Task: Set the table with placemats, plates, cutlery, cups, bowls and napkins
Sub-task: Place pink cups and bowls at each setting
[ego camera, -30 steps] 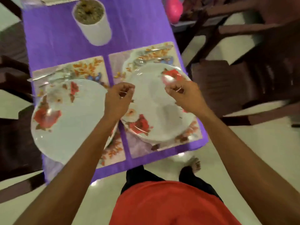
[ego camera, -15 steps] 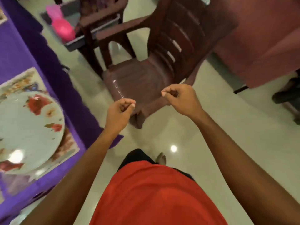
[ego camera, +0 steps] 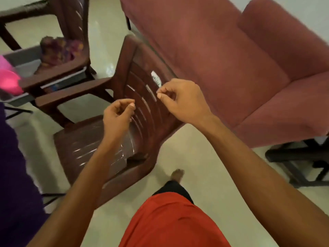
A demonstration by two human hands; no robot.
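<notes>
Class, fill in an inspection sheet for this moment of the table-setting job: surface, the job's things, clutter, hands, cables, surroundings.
Surface: only an edge of the purple tablecloth shows at the left; the tabletop is out of view.
Job's things: nothing seen.
Clutter: a blurred pink object; a patterned cloth bundle in a grey tray.
Hands: left hand and right hand are raised over the brown chair, fingers curled, thumbs at fingertips, nothing visible in them.
Cables: nothing seen.
Surroundings: a second brown chair, a pink sofa, pale floor.
</notes>
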